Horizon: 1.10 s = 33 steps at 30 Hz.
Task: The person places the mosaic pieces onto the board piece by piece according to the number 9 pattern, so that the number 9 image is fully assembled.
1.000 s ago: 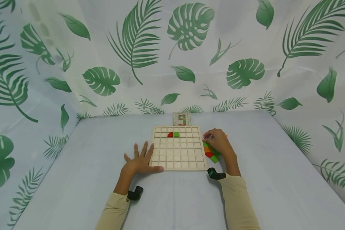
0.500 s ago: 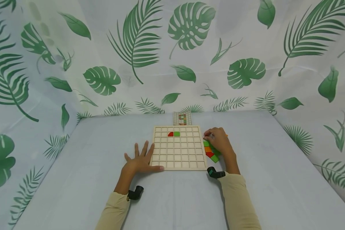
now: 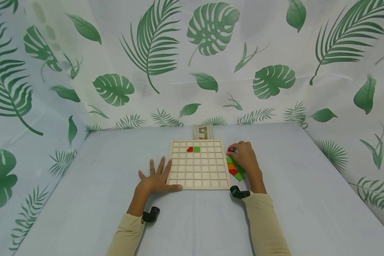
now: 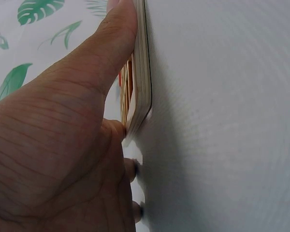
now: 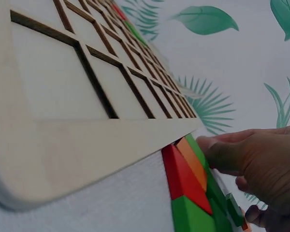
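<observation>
A pale wooden grid board (image 3: 197, 168) lies in the middle of the table. In its second row sit a red quarter-round tile (image 3: 190, 149) and a green square tile (image 3: 196, 149). My left hand (image 3: 154, 182) spreads its fingers at the board's near left corner, the thumb along the front edge. Right of the board, my right hand (image 3: 247, 158) pinches a red tile (image 3: 230, 149) between thumb and fingertips, above a pile of tiles. That pile shows an orange tile (image 3: 231, 166), a red tile (image 5: 182, 171) and a green tile (image 5: 192, 216); the hand partly covers it.
A small pattern card (image 3: 203, 132) with coloured squares lies behind the board. The pale tablecloth (image 3: 83, 185) stretches to a leaf-printed curtain (image 3: 166, 53) at the back and sides. A black wrist camera (image 3: 151, 214) sits on the left wrist.
A red tile now shows between the right hand's fingertips, where none was visible before. That hand has shifted only slightly. The left hand and the board stay put.
</observation>
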{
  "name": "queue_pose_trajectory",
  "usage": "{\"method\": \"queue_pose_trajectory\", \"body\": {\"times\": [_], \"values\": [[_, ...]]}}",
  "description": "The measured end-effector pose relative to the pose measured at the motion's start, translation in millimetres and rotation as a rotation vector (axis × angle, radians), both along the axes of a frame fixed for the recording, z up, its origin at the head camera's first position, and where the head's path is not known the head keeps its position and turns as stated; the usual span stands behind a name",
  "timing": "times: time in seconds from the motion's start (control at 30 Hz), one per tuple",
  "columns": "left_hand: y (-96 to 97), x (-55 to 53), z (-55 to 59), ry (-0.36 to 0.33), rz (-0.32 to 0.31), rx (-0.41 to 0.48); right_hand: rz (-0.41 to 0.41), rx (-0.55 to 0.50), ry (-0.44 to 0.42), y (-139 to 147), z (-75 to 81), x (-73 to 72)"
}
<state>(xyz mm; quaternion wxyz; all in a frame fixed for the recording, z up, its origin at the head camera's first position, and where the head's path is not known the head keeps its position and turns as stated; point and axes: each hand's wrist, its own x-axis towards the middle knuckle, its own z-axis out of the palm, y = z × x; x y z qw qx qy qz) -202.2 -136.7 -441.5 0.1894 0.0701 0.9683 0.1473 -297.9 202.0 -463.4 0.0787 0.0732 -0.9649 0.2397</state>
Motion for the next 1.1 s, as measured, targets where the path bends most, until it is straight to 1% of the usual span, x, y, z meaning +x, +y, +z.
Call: {"method": "queue_pose_trajectory", "body": {"times": [0.17,0.3,0.4,0.63,0.87,1.1], "values": [[-0.7,-0.5,0.5,0.003,0.003,-0.004,0.003,0.021,-0.068,0.1,1.8,-2.8],[-2.0,-1.1,-0.4,0.007,0.002,-0.005,0.027,-0.017,-0.096,-0.4,4.6,-3.3],[-2.6,-1.4,-1.7,0.009,0.0,-0.002,0.021,-0.058,-0.096,-1.6,5.0,-2.6],[-2.1,-1.5,-2.7,0.001,-0.003,0.002,-0.064,-0.086,-0.068,-5.4,3.1,-0.1],[-1.6,-2.6,-5.0,-0.007,-0.003,-0.004,-0.06,-0.046,-0.03,-5.1,-3.2,-1.2],[-1.2,-1.9,-4.2,0.0,-0.001,0.005,-0.081,-0.047,-0.046,-5.8,-3.2,-2.9]]}}
